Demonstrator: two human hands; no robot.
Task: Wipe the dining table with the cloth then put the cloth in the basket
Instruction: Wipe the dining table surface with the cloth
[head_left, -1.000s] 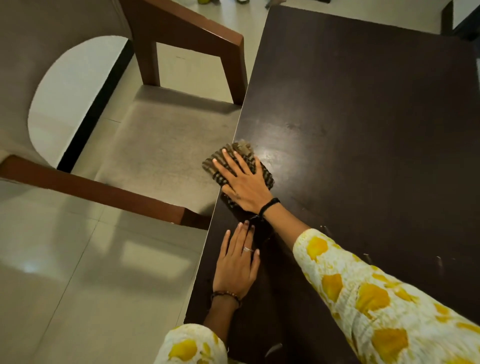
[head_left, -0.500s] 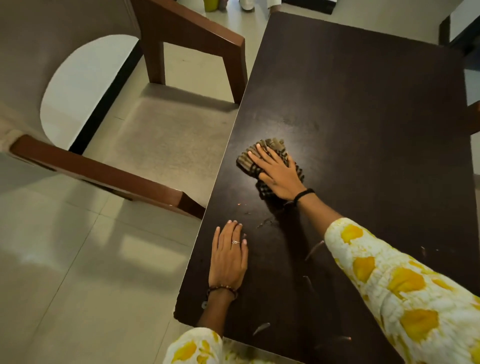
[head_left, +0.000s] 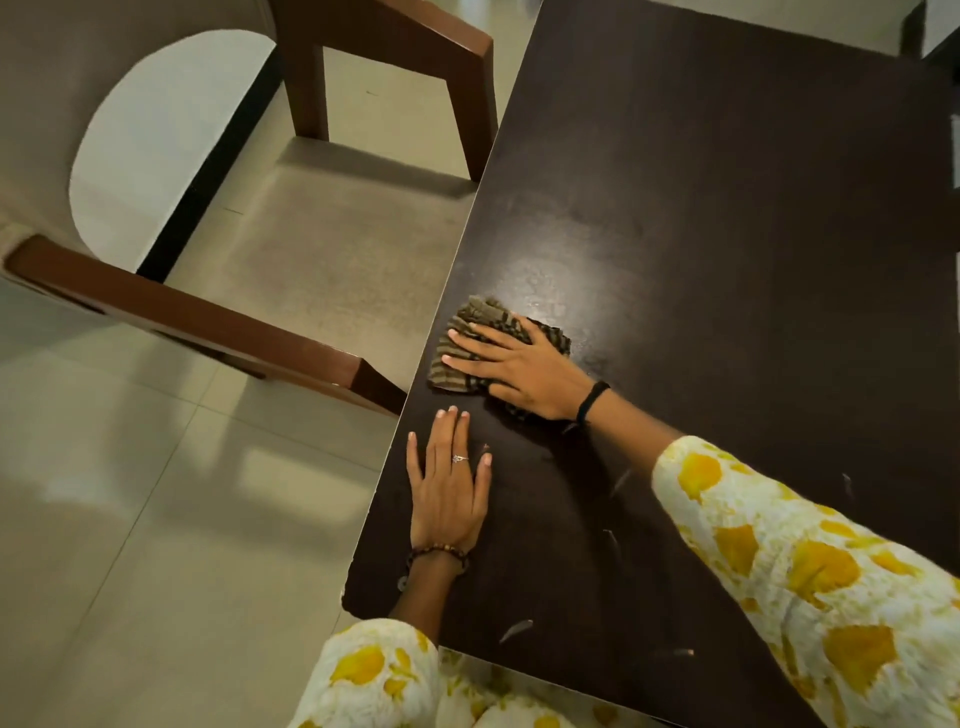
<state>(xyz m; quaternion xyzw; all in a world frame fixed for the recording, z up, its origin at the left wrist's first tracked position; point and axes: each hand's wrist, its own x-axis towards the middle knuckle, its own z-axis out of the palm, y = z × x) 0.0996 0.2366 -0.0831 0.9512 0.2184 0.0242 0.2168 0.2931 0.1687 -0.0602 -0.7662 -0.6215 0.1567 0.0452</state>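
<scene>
A dark brown dining table (head_left: 727, 218) fills the right of the head view. A crumpled brown striped cloth (head_left: 475, 325) lies near the table's left edge. My right hand (head_left: 524, 374) presses flat on the cloth, fingers spread and pointing left. My left hand (head_left: 449, 483) rests palm down on the bare tabletop just in front of the cloth, fingers together, holding nothing. No basket is in view.
A wooden armchair (head_left: 249, 322) with a beige seat stands against the table's left edge, its armrest end close to the cloth. Pale tiled floor (head_left: 130, 545) lies to the left. A few small scuffs or crumbs (head_left: 514, 630) mark the near tabletop.
My right hand has slid the cloth back toward me and to the table's left edge, after sweeping it away. My left hand stays flat on the table.
</scene>
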